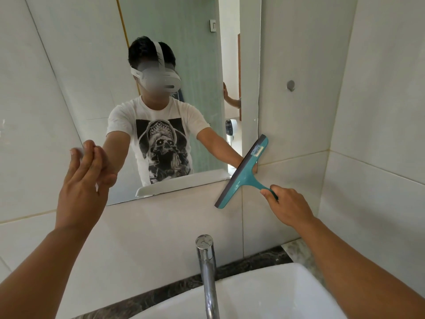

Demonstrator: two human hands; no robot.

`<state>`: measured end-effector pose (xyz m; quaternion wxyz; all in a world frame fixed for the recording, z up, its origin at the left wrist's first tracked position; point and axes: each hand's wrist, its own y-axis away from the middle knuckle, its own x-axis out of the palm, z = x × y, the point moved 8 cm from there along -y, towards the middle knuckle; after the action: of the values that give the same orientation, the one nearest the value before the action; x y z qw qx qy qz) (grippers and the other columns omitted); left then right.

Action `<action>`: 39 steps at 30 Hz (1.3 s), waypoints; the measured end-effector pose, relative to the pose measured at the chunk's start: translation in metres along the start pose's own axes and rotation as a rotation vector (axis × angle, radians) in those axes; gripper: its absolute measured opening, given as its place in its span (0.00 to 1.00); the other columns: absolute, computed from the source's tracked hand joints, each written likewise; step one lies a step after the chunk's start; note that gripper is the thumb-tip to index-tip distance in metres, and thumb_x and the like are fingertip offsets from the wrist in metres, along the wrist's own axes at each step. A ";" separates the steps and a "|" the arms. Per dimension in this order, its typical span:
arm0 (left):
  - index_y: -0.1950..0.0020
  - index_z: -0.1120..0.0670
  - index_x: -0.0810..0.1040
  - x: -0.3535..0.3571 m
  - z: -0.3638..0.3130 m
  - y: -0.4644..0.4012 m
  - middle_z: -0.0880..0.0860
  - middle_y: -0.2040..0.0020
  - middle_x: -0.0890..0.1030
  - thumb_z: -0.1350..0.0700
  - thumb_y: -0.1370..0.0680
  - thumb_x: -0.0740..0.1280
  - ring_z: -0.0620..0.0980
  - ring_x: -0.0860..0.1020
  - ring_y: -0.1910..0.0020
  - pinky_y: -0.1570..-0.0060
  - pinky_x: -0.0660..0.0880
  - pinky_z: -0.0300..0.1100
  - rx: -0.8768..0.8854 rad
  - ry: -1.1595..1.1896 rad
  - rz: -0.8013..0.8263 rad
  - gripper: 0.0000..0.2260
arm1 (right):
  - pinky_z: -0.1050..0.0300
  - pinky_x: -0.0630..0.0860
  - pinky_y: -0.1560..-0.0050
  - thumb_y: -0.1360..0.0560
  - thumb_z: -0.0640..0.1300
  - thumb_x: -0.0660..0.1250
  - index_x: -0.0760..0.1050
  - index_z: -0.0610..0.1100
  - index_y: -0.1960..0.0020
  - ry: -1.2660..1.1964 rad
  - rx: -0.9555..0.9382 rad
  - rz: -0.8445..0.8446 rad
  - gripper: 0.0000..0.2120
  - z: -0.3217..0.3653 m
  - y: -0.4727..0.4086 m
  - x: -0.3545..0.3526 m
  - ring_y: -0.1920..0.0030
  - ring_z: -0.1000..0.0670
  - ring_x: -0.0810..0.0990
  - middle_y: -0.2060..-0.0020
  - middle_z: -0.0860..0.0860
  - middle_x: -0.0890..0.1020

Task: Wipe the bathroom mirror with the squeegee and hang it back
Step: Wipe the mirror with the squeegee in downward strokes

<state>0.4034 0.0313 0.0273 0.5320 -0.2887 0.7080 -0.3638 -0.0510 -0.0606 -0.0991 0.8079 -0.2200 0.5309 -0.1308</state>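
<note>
The frameless mirror [96, 72] fills the tiled wall ahead. My right hand [288, 206] grips the handle of a teal squeegee [243, 174]. Its dark rubber blade lies slanted across the mirror's lower right corner, partly over the wall tile. My left hand [84, 180] rests flat with fingers spread against the mirror's lower left area, holding nothing. A small round metal hook [291, 85] sits on the wall tile to the right of the mirror, above the squeegee.
A chrome faucet [207, 272] rises from a white basin [264, 293] directly below, on a dark stone counter [161, 293]. A tiled side wall [379, 111] closes in on the right. In the mirror a second person's hand holds a doorway edge.
</note>
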 end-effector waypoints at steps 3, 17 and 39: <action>0.23 0.55 0.61 0.000 0.000 0.000 0.50 0.21 0.57 0.58 0.21 0.63 0.53 0.49 0.21 0.35 0.68 0.65 -0.017 -0.002 0.011 0.26 | 0.52 0.69 0.70 0.21 0.62 0.52 0.66 0.48 0.64 -0.051 0.018 0.006 0.21 -0.002 0.004 0.007 0.71 0.49 0.73 0.73 0.53 0.73; 0.22 0.55 0.59 0.002 0.000 0.001 0.49 0.21 0.54 0.56 0.19 0.60 0.54 0.49 0.21 0.32 0.65 0.63 -0.037 -0.006 0.024 0.26 | 0.52 0.70 0.67 0.21 0.63 0.54 0.65 0.48 0.66 -0.076 0.252 0.103 0.22 -0.053 0.058 0.030 0.69 0.47 0.75 0.72 0.48 0.76; 0.27 0.52 0.69 0.026 -0.166 0.070 0.51 0.29 0.72 0.48 0.21 0.65 0.55 0.65 0.26 0.29 0.64 0.51 0.200 0.210 0.330 0.24 | 0.55 0.73 0.51 0.24 0.56 0.64 0.74 0.42 0.37 0.373 0.252 0.657 0.23 0.031 0.109 -0.095 0.48 0.45 0.77 0.42 0.44 0.78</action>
<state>0.2346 0.0857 -0.0164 0.5336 -0.0751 0.7576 -0.3683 -0.0635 0.0837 -0.0663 0.7172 0.0898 0.6903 0.0327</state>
